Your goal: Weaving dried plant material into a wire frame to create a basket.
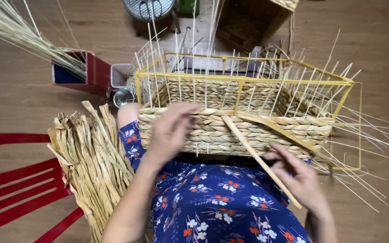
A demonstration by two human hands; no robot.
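Half-woven basket resting on my lap for reach: left hand, fingers loosely spread, is steadying its near rim, right hand is pinching the flat strand running from that wall.

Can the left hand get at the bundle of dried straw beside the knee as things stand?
Probably yes. The left hand rests on the basket's woven wall, holding nothing visible, and the straw bundle lies just to its left on the red chair, with nothing between them.
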